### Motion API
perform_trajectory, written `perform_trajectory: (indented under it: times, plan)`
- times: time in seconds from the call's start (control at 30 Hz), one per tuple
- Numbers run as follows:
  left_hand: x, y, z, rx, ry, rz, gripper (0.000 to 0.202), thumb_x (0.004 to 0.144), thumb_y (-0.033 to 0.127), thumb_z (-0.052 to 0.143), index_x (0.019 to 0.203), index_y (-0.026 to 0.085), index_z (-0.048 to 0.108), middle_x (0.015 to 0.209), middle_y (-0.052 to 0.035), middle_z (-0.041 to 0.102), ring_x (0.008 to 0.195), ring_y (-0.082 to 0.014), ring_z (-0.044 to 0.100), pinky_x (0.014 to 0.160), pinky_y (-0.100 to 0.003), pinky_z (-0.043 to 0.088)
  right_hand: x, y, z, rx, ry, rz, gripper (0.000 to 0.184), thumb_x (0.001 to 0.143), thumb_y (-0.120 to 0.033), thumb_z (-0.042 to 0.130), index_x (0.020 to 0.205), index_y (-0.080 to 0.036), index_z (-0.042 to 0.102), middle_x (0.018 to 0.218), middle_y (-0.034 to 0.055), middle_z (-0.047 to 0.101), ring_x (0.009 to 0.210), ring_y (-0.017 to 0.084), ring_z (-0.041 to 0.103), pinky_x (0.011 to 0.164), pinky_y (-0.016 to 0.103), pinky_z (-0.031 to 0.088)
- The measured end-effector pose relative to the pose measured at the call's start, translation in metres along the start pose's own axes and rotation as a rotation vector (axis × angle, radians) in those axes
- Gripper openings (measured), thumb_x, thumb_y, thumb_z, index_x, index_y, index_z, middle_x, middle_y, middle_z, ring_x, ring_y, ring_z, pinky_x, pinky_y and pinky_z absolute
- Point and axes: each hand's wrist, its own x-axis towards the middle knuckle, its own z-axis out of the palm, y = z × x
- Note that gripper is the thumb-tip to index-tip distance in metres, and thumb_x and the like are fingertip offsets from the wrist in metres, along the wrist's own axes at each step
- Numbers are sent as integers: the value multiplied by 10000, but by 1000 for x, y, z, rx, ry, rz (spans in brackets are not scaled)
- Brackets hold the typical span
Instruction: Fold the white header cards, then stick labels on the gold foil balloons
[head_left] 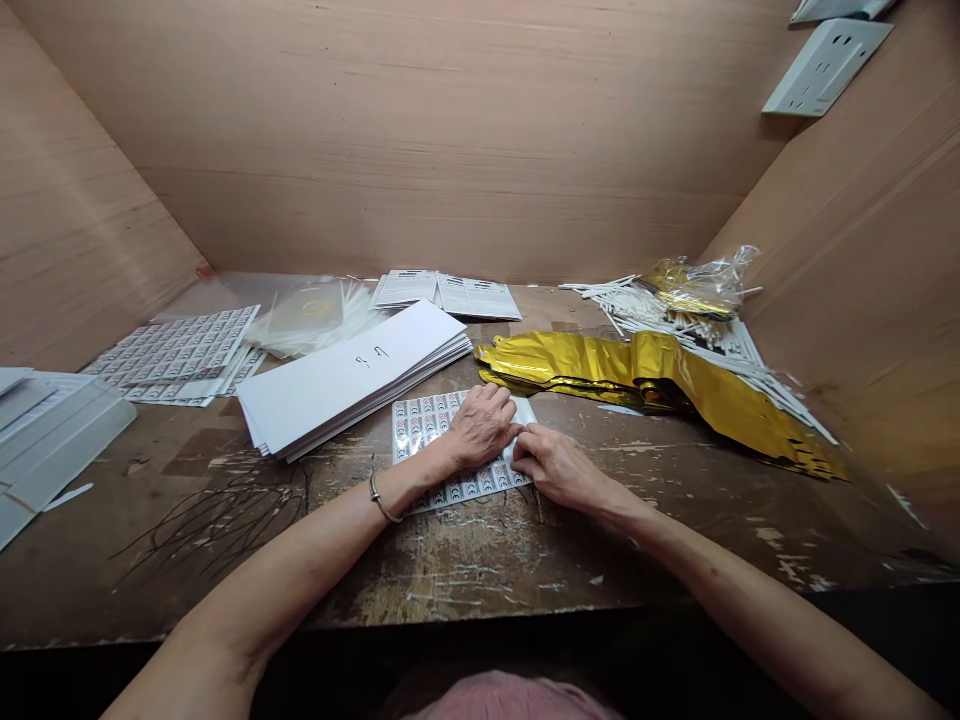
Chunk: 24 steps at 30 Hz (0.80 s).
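Observation:
A sheet of small printed stickers (424, 420) lies flat on the worn wooden table (480, 560) in front of me. My left hand (480, 425) rests on the sheet with fingers curled, pressing it down near its right edge. My right hand (551, 465) meets it from the right, its fingertips pinched at the sheet's right edge. What the pinch holds is too small to make out. A thin bracelet circles my left wrist.
A stack of white cards (352, 380) lies just behind the sheet. Crumpled gold foil (645, 375) stretches to the right, with white sticks (705, 330) behind it. More sticker sheets (176, 355), clear bags (307, 315), leaflets (446, 293) and white strips (52, 430) sit left and back. Plywood walls enclose the table.

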Motion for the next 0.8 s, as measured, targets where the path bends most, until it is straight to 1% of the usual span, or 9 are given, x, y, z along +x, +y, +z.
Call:
perform_trajectory:
  times: [0.1, 0.2, 0.33, 0.4, 0.47, 0.6, 0.7, 0.8]
  plan:
    - [0, 0, -2, 7, -6, 6, 261, 841, 330, 399, 767, 133, 553, 832, -102, 519, 794, -231, 433, 670, -359, 328, 1, -2, 4, -118, 35, -71, 119, 728, -61, 430, 720, -158, 499, 795, 50, 522, 688, 141, 444, 603, 244, 311]
    - [0, 0, -4, 9, -19, 4, 213, 829, 291, 419, 768, 133, 549, 840, -103, 521, 791, -229, 435, 666, -355, 329, -1, -1, 10, -198, 81, -179, 208, 658, 8, 380, 745, -152, 482, 809, 72, 510, 706, 158, 417, 631, 259, 316]
    - [0, 0, -5, -6, -20, 10, 222, 829, 313, 427, 782, 132, 546, 852, -104, 520, 798, -228, 434, 669, -352, 330, 0, 2, 16, -164, 105, -241, 253, 601, 24, 355, 747, -151, 464, 757, 68, 490, 682, 163, 392, 636, 268, 321]
    - [0, 0, -4, -5, -15, 5, 235, 829, 332, 430, 782, 132, 546, 845, -101, 521, 799, -228, 432, 672, -353, 330, -1, 3, 14, -64, 84, -240, 259, 596, 24, 352, 753, -159, 448, 755, 54, 484, 666, 152, 386, 617, 261, 322]
    - [0, 0, -4, 3, -5, 1, 243, 830, 341, 429, 781, 134, 546, 833, -96, 522, 801, -228, 432, 678, -353, 331, -4, 2, 7, 103, 50, -213, 250, 635, 18, 345, 774, -169, 434, 751, 30, 482, 650, 134, 390, 601, 245, 326]
    - [0, 1, -4, 7, 11, 0, 242, 833, 326, 418, 765, 134, 548, 818, -91, 519, 806, -226, 438, 688, -351, 339, -8, 2, -18, 429, 4, -96, 123, 738, -70, 399, 766, -182, 442, 709, -12, 480, 637, 108, 411, 596, 225, 338]
    - [-2, 2, -3, -26, 14, -8, 267, 833, 351, 415, 774, 130, 553, 818, -94, 520, 808, -224, 444, 698, -356, 353, 1, 7, -40, 564, 61, -22, 26, 733, -157, 482, 722, -174, 465, 696, -14, 480, 659, 111, 421, 608, 236, 344]
    - [-1, 0, -3, -150, 34, -37, 287, 820, 381, 440, 748, 130, 559, 809, -93, 535, 809, -218, 458, 722, -360, 372, 25, 18, -55, 694, 121, 30, 58, 701, -201, 528, 701, -167, 481, 654, -26, 469, 606, 97, 410, 566, 235, 333]
